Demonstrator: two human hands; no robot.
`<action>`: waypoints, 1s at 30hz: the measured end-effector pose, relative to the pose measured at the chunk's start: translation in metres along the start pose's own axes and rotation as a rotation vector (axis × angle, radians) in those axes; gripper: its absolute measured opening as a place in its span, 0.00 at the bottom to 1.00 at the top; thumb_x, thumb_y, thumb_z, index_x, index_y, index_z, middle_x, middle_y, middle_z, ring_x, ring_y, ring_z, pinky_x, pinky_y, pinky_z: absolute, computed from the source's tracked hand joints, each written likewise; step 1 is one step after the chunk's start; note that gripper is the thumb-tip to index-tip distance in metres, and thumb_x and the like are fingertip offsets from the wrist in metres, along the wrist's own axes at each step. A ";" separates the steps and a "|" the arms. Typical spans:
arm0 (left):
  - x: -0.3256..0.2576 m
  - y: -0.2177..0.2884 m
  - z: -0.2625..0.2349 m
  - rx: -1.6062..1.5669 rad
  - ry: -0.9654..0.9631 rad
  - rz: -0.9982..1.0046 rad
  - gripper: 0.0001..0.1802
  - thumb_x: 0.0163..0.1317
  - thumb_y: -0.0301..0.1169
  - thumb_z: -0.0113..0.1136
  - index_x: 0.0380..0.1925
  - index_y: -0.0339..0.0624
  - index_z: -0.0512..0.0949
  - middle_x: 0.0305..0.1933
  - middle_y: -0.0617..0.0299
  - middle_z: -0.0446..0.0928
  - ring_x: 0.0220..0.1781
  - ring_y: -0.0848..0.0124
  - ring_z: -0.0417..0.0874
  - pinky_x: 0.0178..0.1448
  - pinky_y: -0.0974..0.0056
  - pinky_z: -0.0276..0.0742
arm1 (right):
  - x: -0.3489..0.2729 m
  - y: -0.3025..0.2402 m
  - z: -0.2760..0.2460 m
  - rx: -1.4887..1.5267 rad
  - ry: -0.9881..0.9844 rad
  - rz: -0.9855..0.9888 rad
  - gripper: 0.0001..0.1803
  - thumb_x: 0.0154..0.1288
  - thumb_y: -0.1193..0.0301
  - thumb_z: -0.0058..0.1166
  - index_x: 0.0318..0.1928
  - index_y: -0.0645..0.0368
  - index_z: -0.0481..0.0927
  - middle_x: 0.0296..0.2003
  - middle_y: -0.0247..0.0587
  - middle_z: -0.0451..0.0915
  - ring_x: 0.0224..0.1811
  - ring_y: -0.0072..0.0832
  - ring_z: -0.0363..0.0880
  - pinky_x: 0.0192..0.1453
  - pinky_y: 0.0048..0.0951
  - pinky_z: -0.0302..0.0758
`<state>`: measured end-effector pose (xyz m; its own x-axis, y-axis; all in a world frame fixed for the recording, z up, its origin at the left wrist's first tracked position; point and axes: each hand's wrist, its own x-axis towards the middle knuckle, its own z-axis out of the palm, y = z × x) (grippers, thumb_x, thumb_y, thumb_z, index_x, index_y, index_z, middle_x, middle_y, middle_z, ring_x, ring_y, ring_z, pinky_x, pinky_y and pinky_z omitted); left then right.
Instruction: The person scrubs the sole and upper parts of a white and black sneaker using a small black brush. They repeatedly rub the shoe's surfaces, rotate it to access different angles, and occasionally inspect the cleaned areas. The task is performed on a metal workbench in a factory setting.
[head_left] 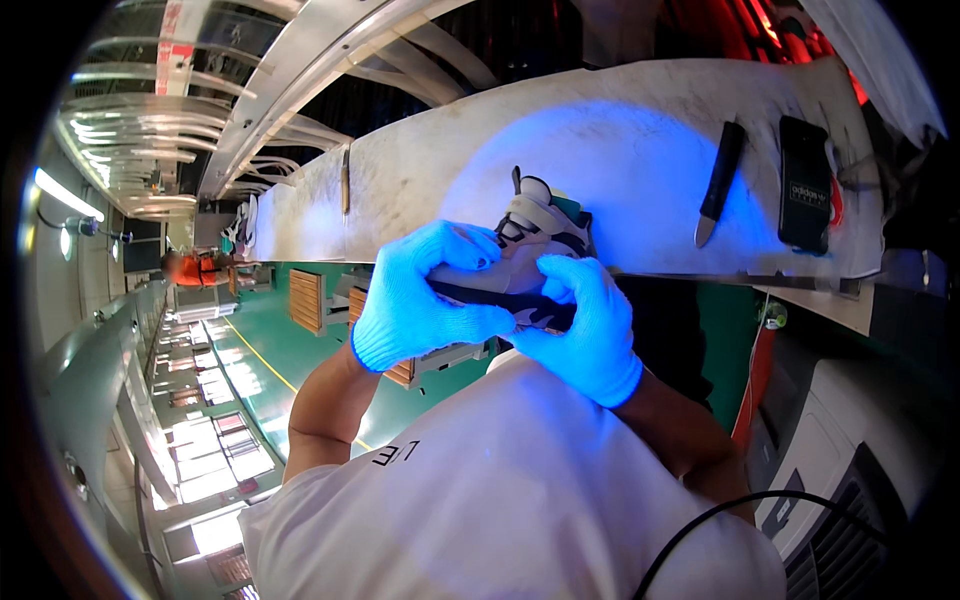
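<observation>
Both my hands wear white knit gloves, tinted blue by the light, and hold a sneaker [530, 245] between them at the near edge of the worktable. My left hand [425, 295] wraps round one end, thumb low along the dark sole and fingers over the upper. Closed on the opposite side is my right hand [585, 325], its fingertips and thumb pressing near the sole. The sneaker is grey and beige with dark laces, and its collar points away from me. My fingers hide part of its sole and side.
A black-handled knife [720, 185] and a dark, phone-like rectangular thing [803, 185] lie on the worktable [400, 170] to the right. A thin brown stick-like tool [346, 182] lies left. Wooden slatted racks [307, 300] stand below it. Far left, a person in orange [195, 269] is visible.
</observation>
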<state>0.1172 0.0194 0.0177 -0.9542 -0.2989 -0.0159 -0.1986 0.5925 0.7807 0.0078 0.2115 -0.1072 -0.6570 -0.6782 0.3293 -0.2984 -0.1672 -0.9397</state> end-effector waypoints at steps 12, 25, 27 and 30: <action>0.014 0.017 0.006 0.091 -0.025 0.056 0.30 0.43 0.38 0.97 0.37 0.40 0.83 0.49 0.51 0.90 0.58 0.52 0.95 0.64 0.51 0.90 | -0.034 0.005 -0.014 0.108 -0.001 0.043 0.32 0.55 0.62 0.90 0.50 0.57 0.78 0.41 0.46 0.80 0.37 0.43 0.86 0.38 0.46 0.83; 0.017 -0.009 -0.006 0.016 -0.049 0.141 0.31 0.39 0.38 0.99 0.36 0.42 0.83 0.45 0.51 0.91 0.52 0.50 0.95 0.66 0.45 0.90 | 0.003 0.033 -0.011 0.028 0.026 -0.105 0.39 0.47 0.62 0.92 0.57 0.56 0.81 0.45 0.46 0.82 0.43 0.44 0.87 0.43 0.43 0.84; 0.019 -0.017 -0.010 -0.006 -0.063 0.152 0.33 0.38 0.39 0.99 0.36 0.42 0.82 0.45 0.50 0.91 0.53 0.50 0.95 0.65 0.45 0.90 | 0.006 0.034 -0.010 0.026 0.001 -0.072 0.41 0.46 0.61 0.93 0.58 0.56 0.80 0.46 0.46 0.82 0.42 0.42 0.88 0.42 0.41 0.85; 0.017 -0.029 -0.018 -0.049 -0.090 0.130 0.35 0.41 0.41 0.98 0.43 0.40 0.84 0.50 0.47 0.91 0.57 0.48 0.94 0.66 0.46 0.89 | 0.014 0.033 -0.006 0.060 -0.058 0.011 0.41 0.47 0.61 0.93 0.58 0.55 0.80 0.45 0.44 0.82 0.41 0.38 0.87 0.42 0.40 0.85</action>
<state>0.1103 -0.0160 0.0061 -0.9878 -0.1520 0.0328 -0.0630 0.5843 0.8091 -0.0152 0.2007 -0.1336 -0.6184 -0.7203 0.3143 -0.2483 -0.2004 -0.9477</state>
